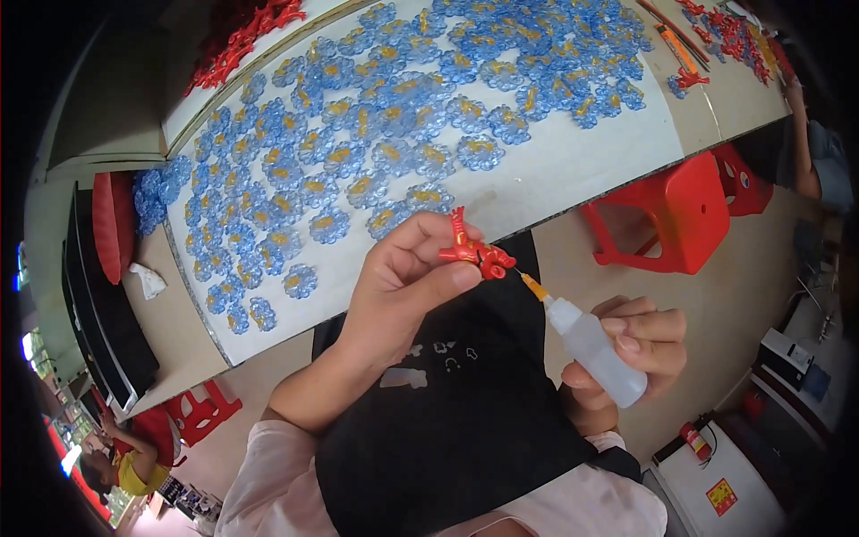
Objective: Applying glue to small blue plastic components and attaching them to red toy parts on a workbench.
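Rows of blue flower pieces (376, 134) on white table (573, 161); red stool (671, 215)

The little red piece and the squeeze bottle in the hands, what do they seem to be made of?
The red piece, pinched in the left hand, looks like moulded plastic: glossy, with yellow marks. The squeeze bottle in the right hand looks like soft, milky translucent plastic with a thin orange nozzle.

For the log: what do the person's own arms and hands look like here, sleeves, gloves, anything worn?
Both hands are bare: no gloves, rings or watch visible on the left hand or right hand. The forearms are uncovered. Pale pinkish-white sleeves end near the elbows, with a dark apron or cloth between them.
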